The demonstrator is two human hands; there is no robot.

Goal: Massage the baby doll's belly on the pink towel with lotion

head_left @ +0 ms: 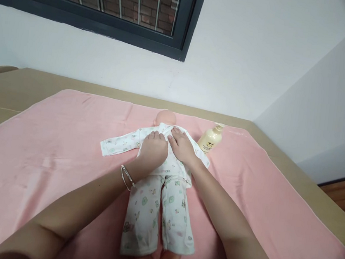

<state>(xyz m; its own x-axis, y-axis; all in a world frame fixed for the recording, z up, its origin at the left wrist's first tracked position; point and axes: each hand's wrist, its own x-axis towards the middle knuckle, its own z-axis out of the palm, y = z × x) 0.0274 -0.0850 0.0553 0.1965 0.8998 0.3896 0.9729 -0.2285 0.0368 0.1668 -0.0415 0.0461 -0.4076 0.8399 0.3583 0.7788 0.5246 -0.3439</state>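
Observation:
A baby doll [165,117] lies stretched out on a pink blanket [75,135], its bald head away from me and its feet toward me. No face shows. It wears a white printed top [172,167] and matching trousers [143,217]. My left hand [154,148], with a bangle at the wrist, rests on the upper body of the top, its fingers curled in. Beside it my right hand [184,146] lies flat on the top near the shoulder, fingers stretched out. The palm sides of both hands are hidden.
A cream pump bottle [210,139] leans on the blanket right of the doll, by its sleeve. Under the blanket is a light wooden table [49,80]. White walls [230,61] rise behind and at the right, with a dark-framed window [110,22] at the upper left.

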